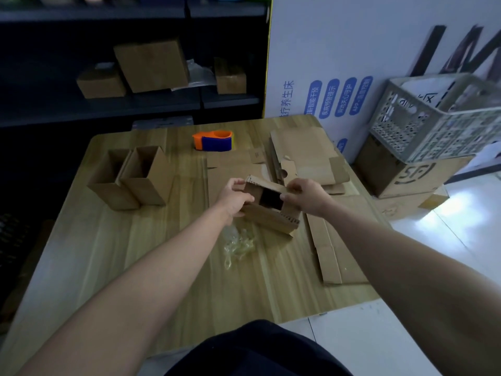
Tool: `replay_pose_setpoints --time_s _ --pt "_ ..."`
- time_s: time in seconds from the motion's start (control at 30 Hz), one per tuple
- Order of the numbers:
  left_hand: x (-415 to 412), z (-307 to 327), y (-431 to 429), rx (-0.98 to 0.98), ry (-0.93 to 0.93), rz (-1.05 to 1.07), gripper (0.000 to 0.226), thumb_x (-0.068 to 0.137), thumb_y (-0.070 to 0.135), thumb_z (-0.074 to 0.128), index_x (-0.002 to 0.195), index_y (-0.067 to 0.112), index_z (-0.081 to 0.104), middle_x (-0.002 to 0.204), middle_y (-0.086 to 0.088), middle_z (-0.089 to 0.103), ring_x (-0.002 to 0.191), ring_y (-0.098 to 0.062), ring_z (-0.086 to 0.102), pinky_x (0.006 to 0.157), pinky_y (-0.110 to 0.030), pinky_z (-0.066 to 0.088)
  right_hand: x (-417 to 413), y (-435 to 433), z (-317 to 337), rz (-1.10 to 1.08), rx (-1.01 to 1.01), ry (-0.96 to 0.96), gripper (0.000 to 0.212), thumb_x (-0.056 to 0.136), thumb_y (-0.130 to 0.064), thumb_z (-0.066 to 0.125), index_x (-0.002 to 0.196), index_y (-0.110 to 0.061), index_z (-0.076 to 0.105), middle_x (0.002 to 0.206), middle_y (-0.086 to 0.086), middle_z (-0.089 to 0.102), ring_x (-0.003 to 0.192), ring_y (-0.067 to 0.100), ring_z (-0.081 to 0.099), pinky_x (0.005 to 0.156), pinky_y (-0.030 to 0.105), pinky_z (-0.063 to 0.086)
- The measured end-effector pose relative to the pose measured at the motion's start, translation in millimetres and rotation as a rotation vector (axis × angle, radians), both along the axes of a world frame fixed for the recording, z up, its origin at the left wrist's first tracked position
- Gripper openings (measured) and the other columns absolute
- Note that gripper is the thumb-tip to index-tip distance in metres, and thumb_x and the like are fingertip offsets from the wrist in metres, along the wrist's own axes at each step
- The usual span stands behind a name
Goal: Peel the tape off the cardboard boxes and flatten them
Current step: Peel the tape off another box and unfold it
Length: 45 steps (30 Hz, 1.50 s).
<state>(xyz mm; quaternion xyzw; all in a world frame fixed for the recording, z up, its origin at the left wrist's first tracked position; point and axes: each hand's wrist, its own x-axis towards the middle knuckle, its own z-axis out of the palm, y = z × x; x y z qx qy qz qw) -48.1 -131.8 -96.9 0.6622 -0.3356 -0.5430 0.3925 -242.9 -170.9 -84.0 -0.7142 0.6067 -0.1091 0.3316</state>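
Observation:
A small brown cardboard box (271, 215) is held above the middle of the wooden table (135, 253), its open end with spread flaps facing me. My left hand (234, 199) grips its left side. My right hand (306, 196) pinches the upper right flap. Just below the box a crumpled wad of clear peeled tape (238, 244) lies on the table. Two open upright boxes (132, 177) stand side by side at the left. Flattened boxes (311, 161) are piled at the back right, and more flat cardboard (336, 256) lies along the right edge.
An orange and blue tape dispenser (213, 141) sits at the table's far middle. Right of the table a grey plastic crate (433, 118) rests on a large printed carton (406, 177) on the floor. Dark shelves behind hold more boxes (151, 66).

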Motion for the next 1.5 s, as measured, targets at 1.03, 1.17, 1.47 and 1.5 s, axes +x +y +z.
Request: replay_pose_setpoints --time_s 1.03,1.17,1.47,1.5 --pt "-7 14 -13 -0.343 -0.196 0.263 0.019 0.094 0.023 0.055 0.109 0.015 0.064 0.092 0.012 0.06 0.1 -0.015 0.059 0.083 -0.025 0.043 51 -12 37 -0.233 -0.138 -0.33 0.074 0.074 -0.021 0.074 0.137 -0.014 0.036 0.131 0.006 0.05 0.111 0.023 0.054 0.095 0.044 0.05" --pt "-8 15 -17 -0.341 -0.095 0.25 0.044 0.094 0.029 0.055 0.136 0.017 0.05 0.126 0.002 0.06 0.118 -0.017 0.052 0.103 -0.034 0.042 46 -11 40 -0.244 -0.111 -0.399 0.067 0.076 -0.019 0.072 0.134 -0.017 0.038 0.126 0.004 0.051 0.107 0.022 0.055 0.095 0.043 0.051" --pt "12 12 -25 -0.118 0.42 0.487 0.02 0.098 0.026 0.05 0.109 0.012 0.057 0.103 -0.01 0.064 0.086 -0.021 0.064 0.078 -0.043 0.058 33 -7 48 -0.108 0.048 -0.421 0.033 0.087 0.002 0.051 0.115 -0.01 0.062 0.102 0.003 0.06 0.094 0.018 0.058 0.071 0.019 0.048" --pt "9 14 -28 -0.132 0.47 0.525 0.017 0.099 0.023 0.048 0.102 0.01 0.058 0.105 -0.011 0.063 0.085 -0.021 0.063 0.077 -0.043 0.057 34 -5 44 -0.088 0.054 -0.39 0.03 0.087 -0.001 0.051 0.111 -0.01 0.066 0.103 0.004 0.061 0.093 0.016 0.059 0.072 0.019 0.046"
